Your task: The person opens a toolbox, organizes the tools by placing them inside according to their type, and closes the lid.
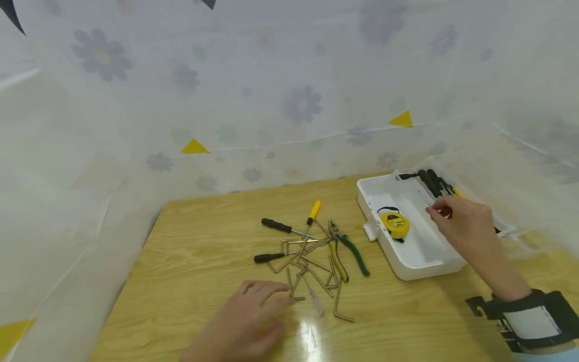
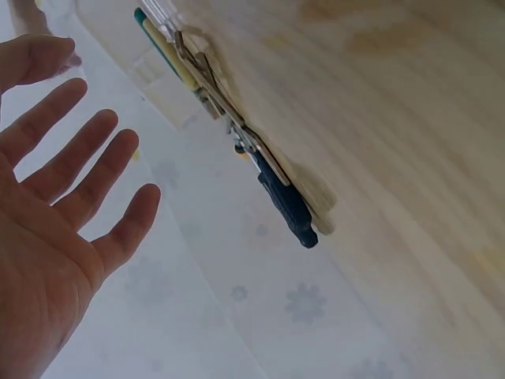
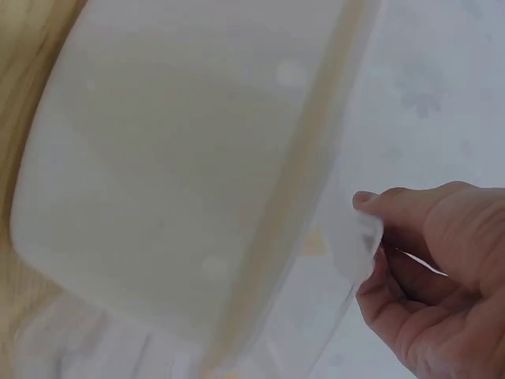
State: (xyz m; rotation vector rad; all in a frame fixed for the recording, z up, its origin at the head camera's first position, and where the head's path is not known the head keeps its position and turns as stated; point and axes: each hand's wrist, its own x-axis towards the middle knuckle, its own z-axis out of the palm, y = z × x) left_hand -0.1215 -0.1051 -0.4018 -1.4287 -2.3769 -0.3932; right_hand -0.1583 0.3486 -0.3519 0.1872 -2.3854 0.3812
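Note:
My right hand (image 1: 468, 218) is over the right side of a white toolbox (image 1: 429, 271). Its thumb and fingers pinch a thin whitish tab (image 3: 367, 237) in the right wrist view; I cannot tell what the tab belongs to. A yellow tape measure (image 1: 395, 224) lies inside the box. My left hand (image 1: 246, 317) hovers over the table with its fingers spread, holding nothing. Just beyond its fingertips are scattered brass-coloured hex keys (image 1: 344, 318) and a clear-handled screwdriver (image 1: 317, 304). Green-and-yellow pliers (image 1: 357, 255) lie between this pile and the box.
Two black-handled screwdrivers (image 1: 276, 225) and a yellow-handled one (image 1: 314, 211) lie at the back of the pile. More black-handled tools (image 1: 429, 183) rest along the box's far right side. A flowered plastic sheet (image 1: 271, 125) walls in the wooden table (image 1: 203, 241).

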